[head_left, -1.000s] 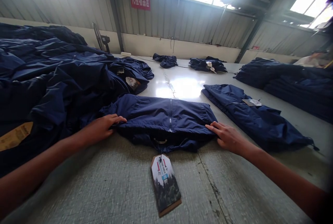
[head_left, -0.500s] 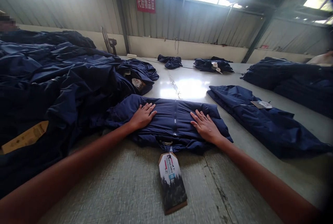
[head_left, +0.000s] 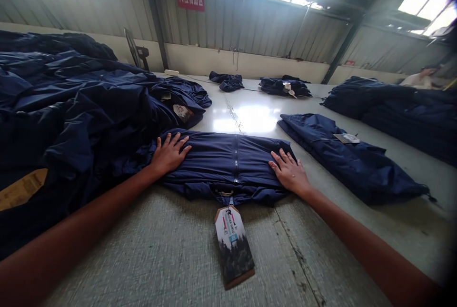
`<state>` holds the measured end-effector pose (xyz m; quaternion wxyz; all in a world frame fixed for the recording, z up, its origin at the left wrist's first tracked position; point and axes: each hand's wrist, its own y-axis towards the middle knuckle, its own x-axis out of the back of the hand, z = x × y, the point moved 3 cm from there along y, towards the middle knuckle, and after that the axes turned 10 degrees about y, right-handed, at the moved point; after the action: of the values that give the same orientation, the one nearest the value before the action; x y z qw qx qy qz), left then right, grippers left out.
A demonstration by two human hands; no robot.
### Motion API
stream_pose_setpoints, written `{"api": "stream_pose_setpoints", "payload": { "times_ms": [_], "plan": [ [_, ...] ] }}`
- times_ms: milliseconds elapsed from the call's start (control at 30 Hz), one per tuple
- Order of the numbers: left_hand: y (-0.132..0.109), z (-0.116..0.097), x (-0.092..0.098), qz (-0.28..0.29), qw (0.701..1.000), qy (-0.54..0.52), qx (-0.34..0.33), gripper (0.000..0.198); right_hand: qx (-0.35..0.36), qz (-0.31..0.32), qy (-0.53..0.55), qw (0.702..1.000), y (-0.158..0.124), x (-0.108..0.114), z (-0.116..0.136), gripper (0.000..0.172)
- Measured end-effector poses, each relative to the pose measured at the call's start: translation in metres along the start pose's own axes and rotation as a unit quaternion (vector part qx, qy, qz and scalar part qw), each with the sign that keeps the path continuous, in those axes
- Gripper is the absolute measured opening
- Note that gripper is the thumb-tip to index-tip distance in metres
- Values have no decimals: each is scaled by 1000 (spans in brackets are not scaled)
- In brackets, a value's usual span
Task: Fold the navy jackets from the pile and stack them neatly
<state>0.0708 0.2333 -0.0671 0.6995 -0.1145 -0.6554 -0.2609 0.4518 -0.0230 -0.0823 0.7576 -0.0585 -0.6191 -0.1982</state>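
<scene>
A folded navy jacket (head_left: 210,159) lies across the table in front of me, its zipper (head_left: 236,159) running down the middle. My left hand (head_left: 170,152) rests flat on the jacket's left end, fingers spread. On the right end lies my right hand (head_left: 290,171), palm down with its fingers apart. From the collar at the near edge a hang tag (head_left: 234,247) with a forest picture stretches toward me on the table. Neither hand grips the cloth.
A heap of navy jackets (head_left: 78,107) fills the left side, with a brown tag (head_left: 23,188) on it. To the right lies another folded jacket (head_left: 342,154); beyond it is a navy stack (head_left: 403,112). A person (head_left: 421,78) is at the far right. A fan (head_left: 135,52) stands behind.
My hands have slid outward, the left one clearly farther, to the jacket's two ends. The jacket's surface looks flatter and its right side straighter. The camera view has shifted slightly.
</scene>
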Motion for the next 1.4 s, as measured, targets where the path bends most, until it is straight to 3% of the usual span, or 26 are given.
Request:
{"api": "stream_pose_setpoints", "payload": {
  "times_ms": [167, 300, 367, 467, 500, 600, 700, 833, 1067, 1133, 1300, 1400],
  "plan": [
    [2, 10, -2, 70, 997, -31, 10, 73, -29, 14, 19, 999, -5, 2, -5, 67],
    [10, 3, 19, 103, 995, 5, -3, 72, -33, 20, -20, 999, 3, 13, 3, 63],
    [22, -23, 40, 54, 998, 13, -19, 68, -5, -8, -21, 1000, 21, 25, 24, 62],
    [45, -89, 65, -64, 995, -48, -67, 62, 22, -10, 45, 999, 59, 33, 73, 64],
    [51, -112, 66, -68, 993, -57, -80, 61, 25, -3, 60, 998, 71, 31, 90, 62],
    [61, -163, 50, -41, 992, -64, -99, 61, 36, -12, 40, 998, 91, 12, 125, 56],
    [61, -179, 20, 11, 992, -66, -108, 59, 25, 2, 26, 999, 93, -14, 127, 56],
    [63, -159, 1, 43, 991, -65, -112, 60, 21, 12, 27, 999, 88, -23, 100, 58],
    [65, -55, 3, 42, 993, -42, -100, 52, -17, 34, -8, 999, 77, 1, 22, 58],
    [63, -37, 0, 24, 994, -41, -98, 49, -24, 37, -4, 999, 74, 2, 8, 59],
    [59, -33, -2, -16, 994, -63, -90, 47, -29, 40, 10, 999, 73, -2, 2, 59],
    [52, -40, 9, -38, 993, -66, -88, 45, -16, 16, 5, 1000, 71, 2, 9, 56]
  ]
}}
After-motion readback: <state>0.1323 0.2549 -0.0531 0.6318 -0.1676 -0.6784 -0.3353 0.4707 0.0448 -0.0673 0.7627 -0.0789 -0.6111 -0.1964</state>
